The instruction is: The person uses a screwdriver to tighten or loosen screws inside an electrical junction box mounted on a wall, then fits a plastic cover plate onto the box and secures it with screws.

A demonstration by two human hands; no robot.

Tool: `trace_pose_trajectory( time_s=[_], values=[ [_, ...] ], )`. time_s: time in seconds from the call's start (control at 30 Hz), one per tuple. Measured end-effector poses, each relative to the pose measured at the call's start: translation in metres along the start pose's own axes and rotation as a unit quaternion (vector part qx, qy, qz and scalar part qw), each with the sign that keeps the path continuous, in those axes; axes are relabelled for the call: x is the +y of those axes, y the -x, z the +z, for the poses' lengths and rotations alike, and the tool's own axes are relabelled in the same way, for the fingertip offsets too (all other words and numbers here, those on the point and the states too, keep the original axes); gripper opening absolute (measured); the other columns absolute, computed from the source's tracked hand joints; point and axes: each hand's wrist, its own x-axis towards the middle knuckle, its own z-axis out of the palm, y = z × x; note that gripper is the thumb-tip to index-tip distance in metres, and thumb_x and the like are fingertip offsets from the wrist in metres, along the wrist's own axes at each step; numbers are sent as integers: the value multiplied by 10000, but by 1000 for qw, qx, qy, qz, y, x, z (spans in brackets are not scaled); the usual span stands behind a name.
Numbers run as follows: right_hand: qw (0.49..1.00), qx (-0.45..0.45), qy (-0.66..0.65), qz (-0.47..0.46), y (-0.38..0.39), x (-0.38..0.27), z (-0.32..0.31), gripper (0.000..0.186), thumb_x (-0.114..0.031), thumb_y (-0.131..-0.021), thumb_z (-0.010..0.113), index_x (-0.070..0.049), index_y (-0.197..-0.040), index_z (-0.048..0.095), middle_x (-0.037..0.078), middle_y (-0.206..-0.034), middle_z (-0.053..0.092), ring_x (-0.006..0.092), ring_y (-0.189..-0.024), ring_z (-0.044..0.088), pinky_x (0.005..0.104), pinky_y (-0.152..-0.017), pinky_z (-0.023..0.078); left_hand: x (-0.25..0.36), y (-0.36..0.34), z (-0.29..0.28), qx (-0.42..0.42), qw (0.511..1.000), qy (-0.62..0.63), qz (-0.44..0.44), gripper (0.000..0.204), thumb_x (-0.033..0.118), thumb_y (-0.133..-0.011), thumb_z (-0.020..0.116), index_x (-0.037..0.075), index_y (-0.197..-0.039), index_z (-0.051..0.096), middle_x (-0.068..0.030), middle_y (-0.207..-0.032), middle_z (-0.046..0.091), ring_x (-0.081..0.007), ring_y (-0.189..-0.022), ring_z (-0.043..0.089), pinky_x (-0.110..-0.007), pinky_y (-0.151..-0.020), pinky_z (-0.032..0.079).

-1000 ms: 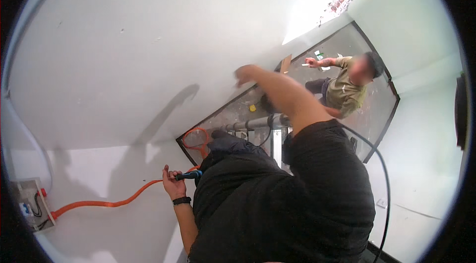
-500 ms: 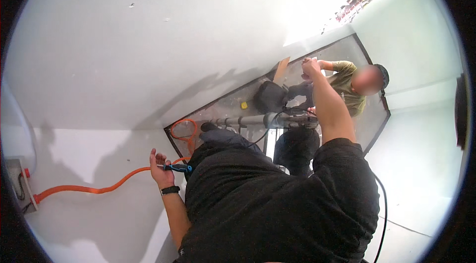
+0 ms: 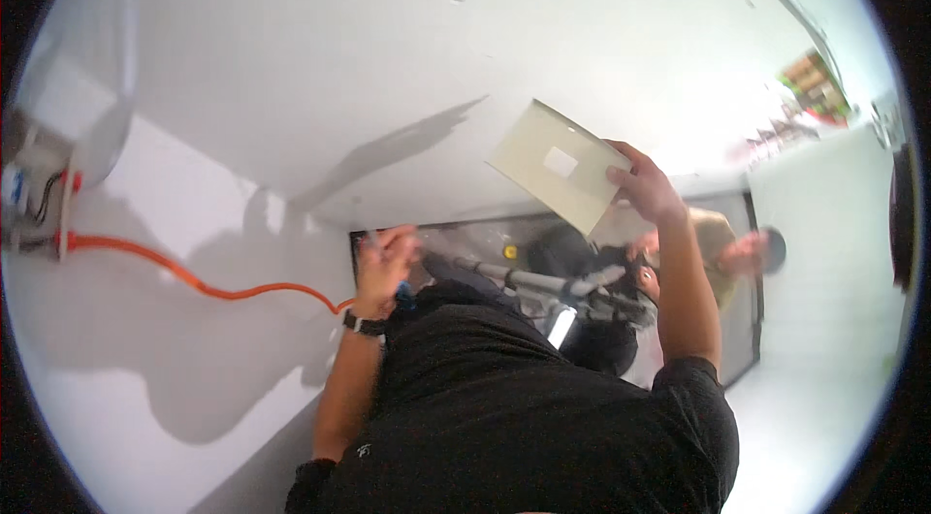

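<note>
My right hand (image 3: 646, 179) grips a thin cream rectangular plate (image 3: 539, 150), with a small white square in its middle, held up in front of the white wall. My left hand (image 3: 386, 265), lower and to the left, is closed on a blue and black screwdriver (image 3: 402, 296), though motion smears it. An orange corrugated conduit (image 3: 199, 281) runs behind that hand from an open wall box (image 3: 34, 194) with wires at the left.
Below on the floor, a co-worker (image 3: 727, 252) in an olive shirt and dark cap is beside a grey metal ladder (image 3: 524, 276) and a small yellow object (image 3: 510, 252). At the upper right is a brightly lit opening (image 3: 810, 87).
My right hand has reached to the co-worker's hands and come back up with the cream plate. My left hand has risen and moved right, and the view has turned.
</note>
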Motion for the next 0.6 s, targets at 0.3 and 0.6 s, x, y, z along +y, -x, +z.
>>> trace_pose_trajectory(
  time_s=[0.3, 0.6],
  values=[
    [930, -288, -177, -141, -108, -65, 180, 613, -223, -965, 728, -65, -1489, 452, 75, -1160, 670, 161, -945, 655, 307, -728, 576, 115, 11, 24, 148, 957, 125, 218, 426, 184, -1024, 636, 32, -1411, 546, -24, -984, 710, -45, -762, 576, -196, -552, 423],
    [885, -346, -103, -293, -172, -63, 257, 454, -142, -976, 711, -70, -1391, 539, 39, -1016, 693, 144, -888, 641, 306, -739, 526, 115, 6, -8, 471, 834, -142, 249, 277, 259, -1038, 627, 8, -1146, 671, 32, -778, 598, -36, -581, 472, -230, -511, 405]
  ],
)
